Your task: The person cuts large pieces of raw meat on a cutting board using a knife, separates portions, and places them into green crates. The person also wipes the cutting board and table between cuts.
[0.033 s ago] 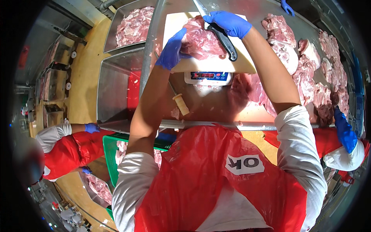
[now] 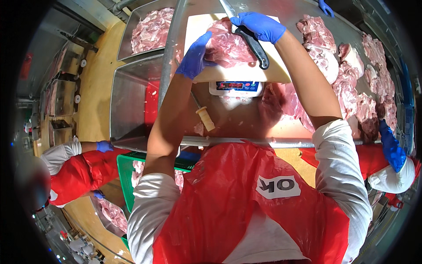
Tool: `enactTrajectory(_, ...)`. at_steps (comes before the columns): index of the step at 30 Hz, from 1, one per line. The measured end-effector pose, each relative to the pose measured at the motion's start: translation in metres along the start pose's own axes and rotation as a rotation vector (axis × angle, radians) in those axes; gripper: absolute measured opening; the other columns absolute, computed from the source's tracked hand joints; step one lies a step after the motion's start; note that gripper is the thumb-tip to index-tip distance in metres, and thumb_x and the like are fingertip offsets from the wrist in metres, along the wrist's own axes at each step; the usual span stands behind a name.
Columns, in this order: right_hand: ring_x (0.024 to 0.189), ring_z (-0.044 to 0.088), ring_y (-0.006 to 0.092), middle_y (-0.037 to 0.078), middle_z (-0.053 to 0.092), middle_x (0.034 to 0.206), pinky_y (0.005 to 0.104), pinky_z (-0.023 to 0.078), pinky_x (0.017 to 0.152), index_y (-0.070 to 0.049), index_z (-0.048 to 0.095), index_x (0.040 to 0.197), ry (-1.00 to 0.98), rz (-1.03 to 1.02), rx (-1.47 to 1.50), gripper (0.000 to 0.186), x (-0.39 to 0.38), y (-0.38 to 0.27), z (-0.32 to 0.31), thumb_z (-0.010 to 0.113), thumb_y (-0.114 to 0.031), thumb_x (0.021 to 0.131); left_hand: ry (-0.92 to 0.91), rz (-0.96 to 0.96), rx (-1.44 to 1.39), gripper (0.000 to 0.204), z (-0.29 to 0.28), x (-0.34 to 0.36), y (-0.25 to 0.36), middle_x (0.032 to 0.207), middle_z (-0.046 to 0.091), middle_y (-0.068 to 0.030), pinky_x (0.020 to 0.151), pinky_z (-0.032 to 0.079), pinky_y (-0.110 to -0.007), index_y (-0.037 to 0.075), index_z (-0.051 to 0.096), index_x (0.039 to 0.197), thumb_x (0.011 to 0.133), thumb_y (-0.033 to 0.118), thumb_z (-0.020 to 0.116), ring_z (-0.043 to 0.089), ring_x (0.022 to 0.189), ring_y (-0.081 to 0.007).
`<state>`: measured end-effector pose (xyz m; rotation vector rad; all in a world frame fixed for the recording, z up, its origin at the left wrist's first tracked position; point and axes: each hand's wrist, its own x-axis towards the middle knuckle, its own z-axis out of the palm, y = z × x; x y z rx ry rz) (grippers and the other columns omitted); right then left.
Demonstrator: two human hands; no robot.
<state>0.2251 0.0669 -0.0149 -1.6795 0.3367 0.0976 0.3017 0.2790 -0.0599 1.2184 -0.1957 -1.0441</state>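
Note:
A slab of raw pink meat lies on a white cutting board. My left hand, in a blue glove, grips the slab's left edge. My blue-gloved right hand is closed around a knife at the slab's far right side. Its black handle slants down across the meat's right edge, and its blade points away past the board's far edge. Under the near side of the board, a digital scale shows its lit display. A thin rod tool with a cream handle lies on the table near my left forearm.
More raw meat covers the table's right side. Metal bins stand at left, one holding meat, another with a red inside. A green crate sits lower left. Co-workers stand left and right; another blue-gloved hand shows far right.

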Motion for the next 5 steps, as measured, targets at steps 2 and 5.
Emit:
enactTrajectory(2, 0.068, 0.051, 0.0087, 0.000, 0.059, 0.080, 0.0231, 0.045, 0.062, -0.003, 0.064, 0.095, 0.020, 0.013, -0.009, 0.032, -0.002, 0.001, -0.004, 0.061, -0.035, 0.094, -0.022, -0.026, -0.003, 0.040, -0.001, 0.004, 0.002, 0.074, 0.063, -0.0098, 0.065, 0.056, -0.042, 0.003, 0.061, 0.092, 0.093, 0.042, 0.056, 0.059, 0.061, -0.0184)
enactTrajectory(5, 0.070, 0.051, 0.0078, 0.001, 0.060, 0.082, 0.0214, 0.045, 0.063, -0.004, 0.065, 0.096, 0.036, 0.034, 0.028, 0.031, -0.006, -0.001, -0.003, 0.061, -0.035, 0.094, -0.151, 0.077, 0.176, 0.046, -0.006, 0.016, 0.003, 0.074, 0.062, -0.0113, 0.071, 0.058, -0.046, 0.007, 0.053, 0.116, 0.090, 0.045, 0.059, 0.060, 0.061, -0.0207)
